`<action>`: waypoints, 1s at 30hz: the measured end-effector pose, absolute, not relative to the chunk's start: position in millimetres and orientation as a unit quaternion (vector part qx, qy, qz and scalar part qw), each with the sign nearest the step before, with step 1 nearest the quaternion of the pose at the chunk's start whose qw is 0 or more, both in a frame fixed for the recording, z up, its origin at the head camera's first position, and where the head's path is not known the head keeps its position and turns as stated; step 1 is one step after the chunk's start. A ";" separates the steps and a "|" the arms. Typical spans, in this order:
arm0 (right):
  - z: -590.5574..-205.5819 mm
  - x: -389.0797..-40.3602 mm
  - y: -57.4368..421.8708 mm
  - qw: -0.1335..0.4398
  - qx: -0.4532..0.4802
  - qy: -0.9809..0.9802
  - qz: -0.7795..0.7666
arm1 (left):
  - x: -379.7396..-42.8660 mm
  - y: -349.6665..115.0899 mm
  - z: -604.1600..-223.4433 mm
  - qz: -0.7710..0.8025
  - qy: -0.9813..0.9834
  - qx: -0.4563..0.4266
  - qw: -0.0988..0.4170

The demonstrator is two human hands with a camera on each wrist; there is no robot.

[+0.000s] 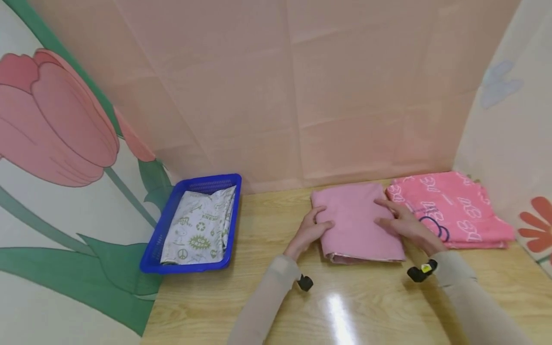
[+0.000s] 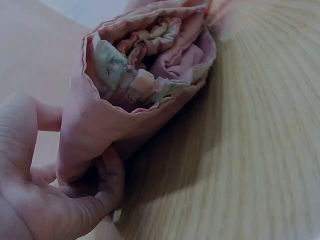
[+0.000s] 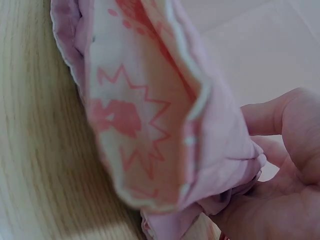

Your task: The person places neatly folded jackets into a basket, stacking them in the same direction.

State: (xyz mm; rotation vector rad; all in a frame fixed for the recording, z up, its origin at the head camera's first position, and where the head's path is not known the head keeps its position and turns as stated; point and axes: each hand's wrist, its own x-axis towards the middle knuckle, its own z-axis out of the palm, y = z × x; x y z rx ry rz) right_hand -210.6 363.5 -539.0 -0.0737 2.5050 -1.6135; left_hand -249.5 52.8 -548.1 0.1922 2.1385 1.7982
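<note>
A folded pink cloth [image 1: 355,223] lies on the table between both hands. My left hand [image 1: 308,230] holds its left side, and the left wrist view shows thumb and fingers [image 2: 111,175] curled about the edge of the bundle. On the opposite side my right hand [image 1: 403,223] grips the cloth, its fingers bent around the lower corner in the right wrist view. The open end of the bundle [image 2: 145,107] reveals rolled inner layers. A pale lining with a red zigzag print [image 3: 135,125] shows on the right.
At the left stands a blue plastic basket [image 1: 148,261] with a folded white cloth printed in green [image 1: 194,230] inside. A folded bright pink patterned cloth [image 1: 457,206] lies beside my right hand. The wooden table [image 1: 267,230] meets a pink-draped wall [image 1: 241,96] at the back.
</note>
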 end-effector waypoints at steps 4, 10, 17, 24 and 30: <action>-538.3 -210.1 364.3 0.099 -0.020 0.813 -0.574 | -251.4 56.4 -549.1 0.638 0.748 0.065 0.172; -538.4 -210.6 364.4 0.106 -0.027 0.790 -0.603 | -250.7 55.1 -548.3 0.636 0.750 0.065 0.171; -534.7 -209.4 366.7 0.099 -0.052 0.806 -0.582 | -251.5 51.9 -542.9 0.637 0.747 0.078 0.175; -523.4 -205.9 356.9 0.090 -0.055 0.806 -0.583 | -249.2 41.9 -528.7 0.639 0.747 0.090 0.159; -510.6 -208.5 336.0 0.086 -0.068 0.806 -0.581 | -245.3 20.2 -509.6 0.626 0.760 0.090 0.150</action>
